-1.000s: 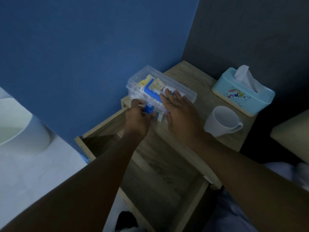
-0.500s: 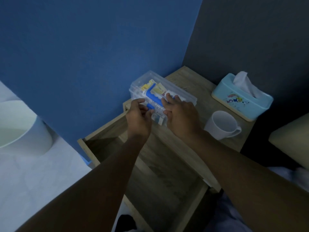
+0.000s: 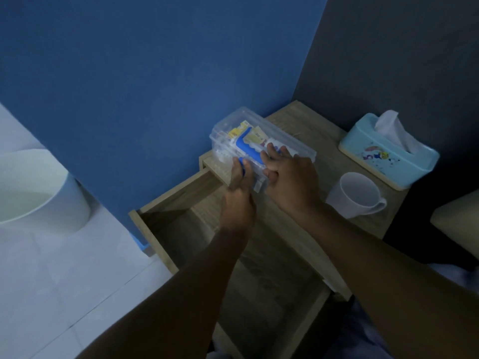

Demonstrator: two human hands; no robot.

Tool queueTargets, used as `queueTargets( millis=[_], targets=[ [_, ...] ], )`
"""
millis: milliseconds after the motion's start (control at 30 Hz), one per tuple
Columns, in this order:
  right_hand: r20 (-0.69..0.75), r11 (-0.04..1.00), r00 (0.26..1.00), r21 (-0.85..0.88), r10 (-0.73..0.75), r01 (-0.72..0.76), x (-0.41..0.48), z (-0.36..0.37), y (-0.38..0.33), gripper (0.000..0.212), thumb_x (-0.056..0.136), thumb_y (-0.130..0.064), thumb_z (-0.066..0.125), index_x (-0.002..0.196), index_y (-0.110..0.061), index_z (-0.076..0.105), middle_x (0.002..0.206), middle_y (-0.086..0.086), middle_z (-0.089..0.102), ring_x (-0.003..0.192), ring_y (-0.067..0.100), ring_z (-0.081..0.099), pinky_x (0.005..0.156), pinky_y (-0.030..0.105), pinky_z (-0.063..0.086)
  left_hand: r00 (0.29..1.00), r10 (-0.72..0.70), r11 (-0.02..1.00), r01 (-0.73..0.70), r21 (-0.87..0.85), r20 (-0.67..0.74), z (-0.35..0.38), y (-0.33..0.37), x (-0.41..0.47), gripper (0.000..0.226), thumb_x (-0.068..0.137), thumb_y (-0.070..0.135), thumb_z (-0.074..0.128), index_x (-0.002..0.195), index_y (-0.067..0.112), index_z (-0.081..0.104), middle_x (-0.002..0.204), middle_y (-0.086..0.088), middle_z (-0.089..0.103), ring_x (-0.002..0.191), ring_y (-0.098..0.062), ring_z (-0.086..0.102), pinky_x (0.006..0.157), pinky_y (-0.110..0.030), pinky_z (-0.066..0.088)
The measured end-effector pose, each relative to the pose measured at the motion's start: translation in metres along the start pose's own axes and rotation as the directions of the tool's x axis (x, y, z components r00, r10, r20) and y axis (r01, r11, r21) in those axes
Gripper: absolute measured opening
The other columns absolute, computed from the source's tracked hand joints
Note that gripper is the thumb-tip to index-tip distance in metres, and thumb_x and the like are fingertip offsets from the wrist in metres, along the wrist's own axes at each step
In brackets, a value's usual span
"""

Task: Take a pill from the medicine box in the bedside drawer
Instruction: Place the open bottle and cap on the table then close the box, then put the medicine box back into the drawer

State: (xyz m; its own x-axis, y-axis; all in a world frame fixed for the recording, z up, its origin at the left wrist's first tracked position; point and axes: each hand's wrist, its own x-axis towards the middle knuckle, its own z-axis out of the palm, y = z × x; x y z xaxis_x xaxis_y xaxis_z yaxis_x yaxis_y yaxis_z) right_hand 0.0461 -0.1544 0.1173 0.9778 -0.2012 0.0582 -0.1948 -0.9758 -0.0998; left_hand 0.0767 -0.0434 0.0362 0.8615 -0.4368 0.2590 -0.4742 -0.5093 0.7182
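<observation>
A clear plastic medicine box (image 3: 248, 130) with a blue handle and blue clasp sits on the left front corner of the wooden bedside table (image 3: 305, 120). Yellow and white packets show through its lid. My left hand (image 3: 239, 185) grips the blue clasp on the box's near side. Fingers of my right hand (image 3: 290, 177) press on the lid just right of the handle. The lid looks closed. The drawer (image 3: 181, 200) below is pulled out, and its inside is dark.
A white mug (image 3: 355, 195) stands right of my right hand. A light blue tissue box (image 3: 386, 154) sits behind it. A white bin (image 3: 33, 190) stands on the tiled floor at left. A blue wall is close behind the box. A cushion edge (image 3: 456, 224) is at right.
My left hand has turned and closed on the blue clasp. My right hand has drawn its fingers together on the lid. The box has stayed in place.
</observation>
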Motion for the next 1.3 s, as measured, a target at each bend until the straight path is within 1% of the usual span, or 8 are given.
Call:
queueTargets(
  millis=[233, 400, 500, 600, 800, 967, 1100, 1300],
  targets=[
    [-0.044, 0.998, 0.999, 0.067, 0.025, -0.022, -0.001, 0.005, 0.002, 0.053, 0.097, -0.017, 0.057, 0.148, -0.015, 0.043, 0.159, 0.005, 0.036, 0.148, 0.029, 0.031, 0.114, 0.053, 0.035, 0.986, -0.144, 0.918, 0.164, -0.360, 0.081, 0.016, 0.022, -0.007, 0.082, 0.093, 0.005, 0.051, 0.155, 0.004, -0.002, 0.163, -0.022, 0.006, 0.150, -0.038, 0.011, 0.118, -0.057, 0.021],
    [-0.051, 0.996, 0.999, 0.089, 0.011, -0.007, -0.001, 0.002, 0.004, 0.049, 0.099, -0.019, 0.055, 0.147, -0.016, 0.045, 0.158, 0.004, 0.037, 0.148, 0.027, 0.032, 0.113, 0.053, 0.036, 0.995, -0.061, 0.927, 0.084, -0.365, 0.074, 0.005, 0.008, -0.009, 0.090, 0.094, 0.012, 0.052, 0.154, 0.011, -0.016, 0.163, 0.012, 0.001, 0.142, 0.015, 0.001, 0.118, -0.014, 0.017],
    [-0.042, 0.978, 0.998, 0.206, 0.046, -0.037, 0.003, -0.004, 0.009, 0.046, 0.097, -0.026, 0.059, 0.142, -0.019, 0.052, 0.153, 0.000, 0.046, 0.140, 0.018, 0.045, 0.113, 0.035, 0.039, 0.987, -0.158, 0.943, 0.154, -0.294, 0.011, -0.008, 0.003, -0.001, 0.068, 0.097, 0.025, 0.047, 0.154, 0.022, 0.010, 0.160, -0.008, 0.027, 0.146, -0.013, 0.027, 0.115, -0.045, 0.036],
    [-0.061, 0.882, 0.986, 0.458, 0.153, -0.109, 0.005, -0.019, 0.015, 0.043, 0.091, -0.030, 0.069, 0.132, -0.017, 0.063, 0.135, 0.001, 0.064, 0.112, 0.005, 0.061, 0.086, 0.009, 0.043, 0.973, -0.228, 0.947, 0.227, -0.228, 0.019, -0.027, 0.003, 0.019, 0.063, 0.098, 0.039, 0.041, 0.153, 0.021, 0.015, 0.157, -0.007, 0.034, 0.143, -0.026, 0.036, 0.111, -0.054, 0.036],
    [-0.082, 0.847, 0.917, 0.420, 0.391, -0.324, 0.005, -0.019, 0.026, 0.049, 0.098, -0.032, 0.054, 0.141, -0.010, 0.045, 0.138, 0.013, 0.052, 0.127, 0.027, 0.051, 0.094, 0.034, 0.044, 0.902, -0.433, 0.871, 0.418, -0.258, 0.000, -0.057, 0.007, 0.082, 0.069, 0.099, 0.044, 0.040, 0.152, 0.005, 0.022, 0.158, -0.015, 0.028, 0.146, -0.028, 0.028, 0.121, -0.040, 0.020],
    [0.050, 0.762, 0.839, 0.392, 0.542, -0.515, 0.011, -0.005, 0.028, 0.057, 0.103, -0.040, 0.041, 0.147, -0.004, 0.033, 0.140, 0.022, 0.050, 0.122, 0.033, 0.056, 0.084, 0.036, 0.048, 0.897, -0.433, 0.889, 0.441, -0.119, 0.086, -0.059, -0.005, 0.106, 0.066, 0.096, 0.051, 0.043, 0.144, 0.006, 0.036, 0.146, -0.018, 0.045, 0.134, -0.032, 0.045, 0.111, -0.039, 0.037],
    [0.157, 0.562, 0.724, 0.529, 0.672, -0.636, 0.016, 0.005, 0.020, 0.069, 0.103, -0.043, 0.040, 0.155, -0.005, 0.016, 0.149, 0.021, 0.044, 0.127, 0.034, 0.055, 0.091, 0.041, 0.051, 0.870, -0.485, 0.854, 0.492, -0.168, 0.081, -0.057, -0.018, 0.108, 0.062, 0.090, 0.056, 0.051, 0.136, 0.016, 0.041, 0.133, -0.014, 0.056, 0.120, -0.033, 0.057, 0.098, -0.034, 0.045],
    [0.264, 0.204, 0.585, 0.764, 0.767, -0.612, 0.009, 0.002, 0.016, 0.056, 0.095, -0.043, 0.058, 0.136, -0.006, 0.054, 0.125, 0.014, 0.066, 0.104, 0.024, 0.068, 0.063, 0.027, 0.052, 0.795, -0.589, 0.708, 0.594, -0.383, 0.144, -0.069, -0.022, 0.104, 0.052, 0.074, 0.051, 0.072, 0.112, 0.015, 0.067, 0.114, -0.009, 0.070, 0.104, -0.027, 0.068, 0.093, -0.043, 0.056]
  ],
)
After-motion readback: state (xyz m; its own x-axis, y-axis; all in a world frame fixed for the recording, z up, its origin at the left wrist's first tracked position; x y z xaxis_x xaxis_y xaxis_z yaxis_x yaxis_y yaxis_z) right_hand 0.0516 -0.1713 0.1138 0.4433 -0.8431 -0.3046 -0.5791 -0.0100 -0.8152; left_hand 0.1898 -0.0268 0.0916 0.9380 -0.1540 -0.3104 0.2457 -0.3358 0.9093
